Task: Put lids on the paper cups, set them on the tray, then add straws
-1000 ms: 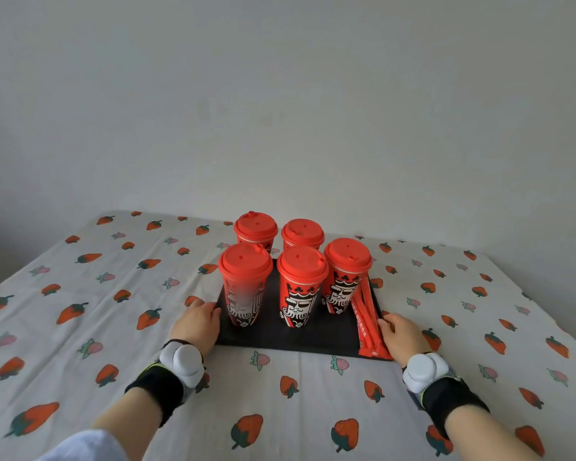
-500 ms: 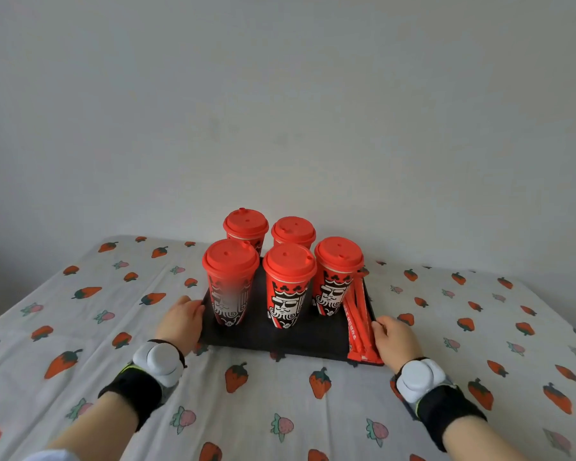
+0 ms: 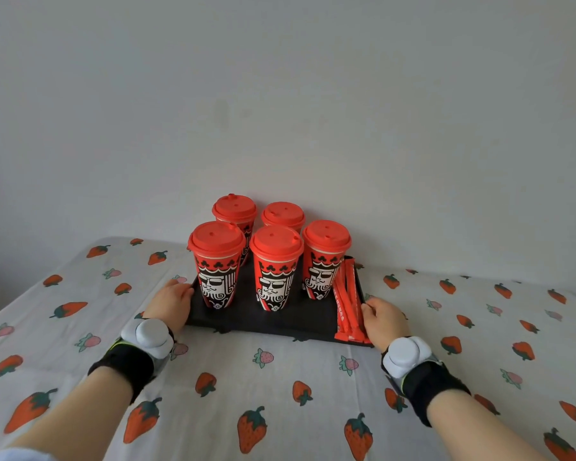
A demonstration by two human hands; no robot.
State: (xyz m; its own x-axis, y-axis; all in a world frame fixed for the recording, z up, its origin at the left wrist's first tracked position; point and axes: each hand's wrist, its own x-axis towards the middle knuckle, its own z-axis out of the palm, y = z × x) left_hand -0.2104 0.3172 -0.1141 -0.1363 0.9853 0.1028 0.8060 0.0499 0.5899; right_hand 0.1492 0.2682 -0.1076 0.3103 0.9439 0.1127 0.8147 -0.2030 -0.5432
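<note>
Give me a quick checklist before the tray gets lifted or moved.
1. All five cups lidded: ok.
2. Cups upright on the tray: ok.
3. Straws on the tray's right side, still wrapped: ok.
4. Left hand at the tray's left edge: ok; grip underneath cannot tell.
5. Right hand at the right edge beside the straws: ok; grip cannot tell.
6. Straws secure against sliding off: cannot tell.

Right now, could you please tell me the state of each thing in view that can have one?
Five red paper cups: upright on tray, lidded.
Red plastic lids: on, no straws in.
Red wrapped straws: lying on tray's right edge.
Black flat tray: on table.
Left hand: gripping tray's left edge.
Right hand: gripping right edge.
</note>
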